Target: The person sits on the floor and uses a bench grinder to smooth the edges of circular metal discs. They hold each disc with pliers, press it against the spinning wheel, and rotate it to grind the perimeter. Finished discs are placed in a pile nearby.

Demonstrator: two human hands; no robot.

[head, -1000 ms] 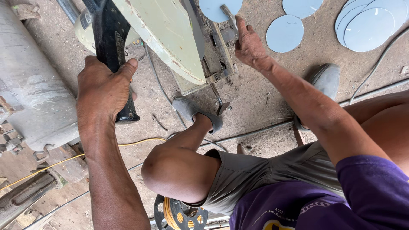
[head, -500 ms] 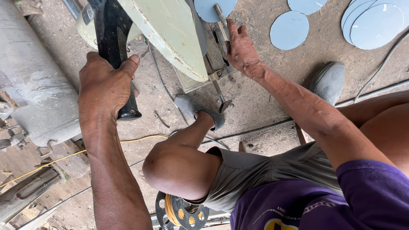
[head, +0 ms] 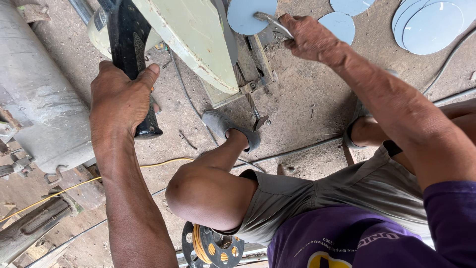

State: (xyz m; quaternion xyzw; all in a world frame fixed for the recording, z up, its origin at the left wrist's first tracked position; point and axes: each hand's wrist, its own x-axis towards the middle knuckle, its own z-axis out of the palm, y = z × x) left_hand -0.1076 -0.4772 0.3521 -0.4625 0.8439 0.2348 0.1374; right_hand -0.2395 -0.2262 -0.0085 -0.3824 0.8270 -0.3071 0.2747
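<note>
My left hand [head: 120, 99] grips the black handle [head: 130, 54] of a pale green machine [head: 191, 37] that stands on the dirt floor. My right hand [head: 311, 34] holds metal pliers [head: 271, 22] whose jaws pinch a pale blue round metal disc [head: 250, 15] at the machine's head. My bent left knee [head: 208, 196] is in the middle, and my foot in a grey shoe [head: 225, 126] rests beside the machine's base.
More blue discs [head: 431, 25] lie on the floor at the top right. A grey cylinder tank [head: 37, 99] fills the left. A yellow cord [head: 74, 186] crosses the floor, and a cable reel [head: 210, 245] sits under my knee. A thin rod [head: 297, 149] lies across the ground.
My right hand has lifted up and right with the pliers, and the blue disc is now more in view at the machine's head. My left hand keeps its grip on the handle.
</note>
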